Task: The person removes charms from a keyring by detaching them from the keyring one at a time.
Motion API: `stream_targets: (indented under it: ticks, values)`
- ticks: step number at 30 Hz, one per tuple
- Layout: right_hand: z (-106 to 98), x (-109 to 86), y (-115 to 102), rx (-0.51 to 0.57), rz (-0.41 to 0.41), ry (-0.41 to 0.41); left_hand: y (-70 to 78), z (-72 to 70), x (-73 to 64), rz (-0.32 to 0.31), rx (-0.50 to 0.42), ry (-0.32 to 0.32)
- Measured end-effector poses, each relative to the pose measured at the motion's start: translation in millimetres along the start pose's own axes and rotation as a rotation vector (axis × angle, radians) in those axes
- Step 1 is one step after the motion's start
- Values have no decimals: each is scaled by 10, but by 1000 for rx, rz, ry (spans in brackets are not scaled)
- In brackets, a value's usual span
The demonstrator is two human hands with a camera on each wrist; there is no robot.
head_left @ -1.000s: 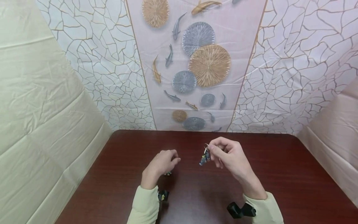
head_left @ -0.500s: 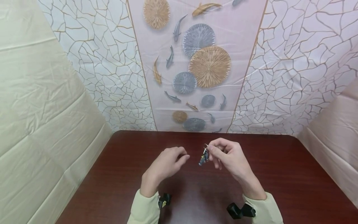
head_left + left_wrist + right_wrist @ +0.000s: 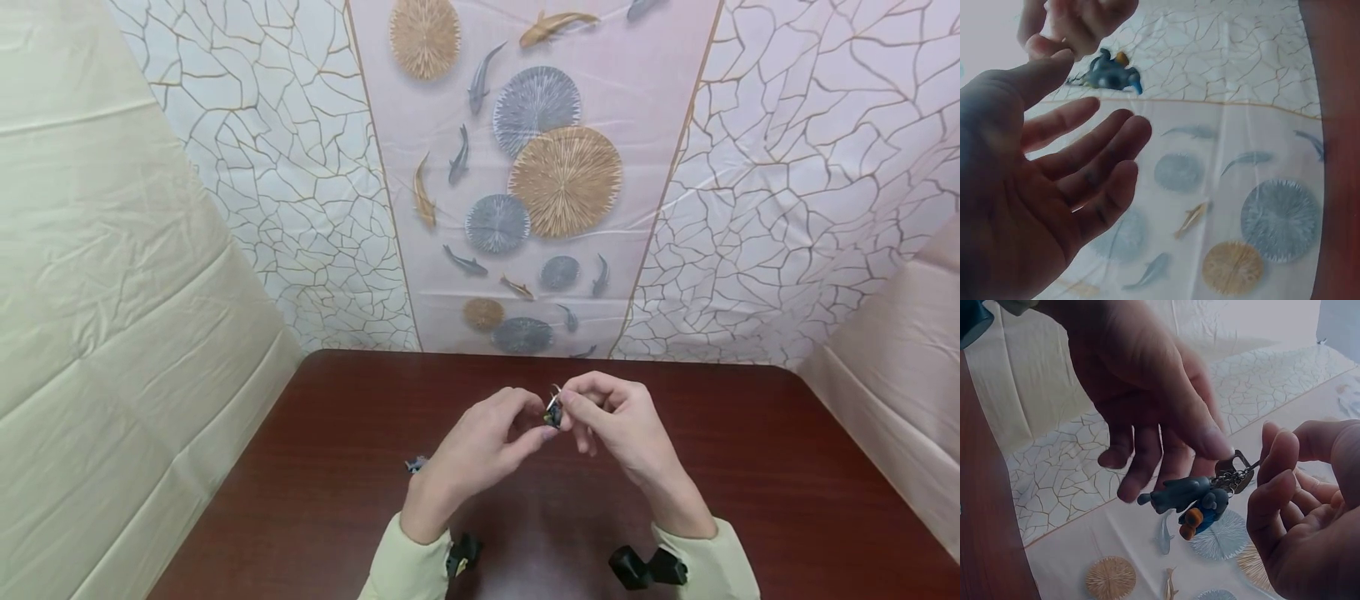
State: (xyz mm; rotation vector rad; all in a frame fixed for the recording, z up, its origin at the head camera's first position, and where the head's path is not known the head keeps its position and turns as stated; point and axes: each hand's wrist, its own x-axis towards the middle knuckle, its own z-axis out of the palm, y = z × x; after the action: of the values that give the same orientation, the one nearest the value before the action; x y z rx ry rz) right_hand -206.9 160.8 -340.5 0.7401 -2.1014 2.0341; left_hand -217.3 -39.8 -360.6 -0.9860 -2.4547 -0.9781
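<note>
My right hand (image 3: 618, 425) pinches the ring of a keychain (image 3: 1235, 475) between thumb and fingertips, above the table. From its short chains hang small figurines: a grey-blue one (image 3: 1179, 494) and a blue one (image 3: 1213, 512) with orange feet. My left hand (image 3: 491, 446) has come up beside it, fingers loosely bent and apart, palm facing the keychain. In the right wrist view the left thumb tip is right at the metal clasp (image 3: 1229, 464). The left wrist view shows the left fingers (image 3: 1107, 140) spread below a dangling figurine (image 3: 1110, 74).
Another small grey-blue item (image 3: 415, 464) lies on the dark red-brown table (image 3: 300, 525), left of my left wrist and partly hidden by it. A patterned cloth (image 3: 517, 275) hangs behind the table's far edge, with pale cloth (image 3: 150, 333) at the left side.
My left hand has moved right and up, away from the small item on the table, to the keychain. That item is uncovered more. The right hand has stayed almost still.
</note>
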Motion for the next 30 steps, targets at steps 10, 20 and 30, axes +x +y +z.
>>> stream_targets:
  ticks: [10, 20, 30]
  values:
    - [-4, 2, 11, 7, -5, -5, -36, 116, 32, -2, 16, -17]
    - [1, 18, 11, -9, 15, 11, -23, 47, 19, -3, 22, -32]
    - [13, 4, -15, -21, 45, 50, 51, 2, -3, -8, 53, 29]
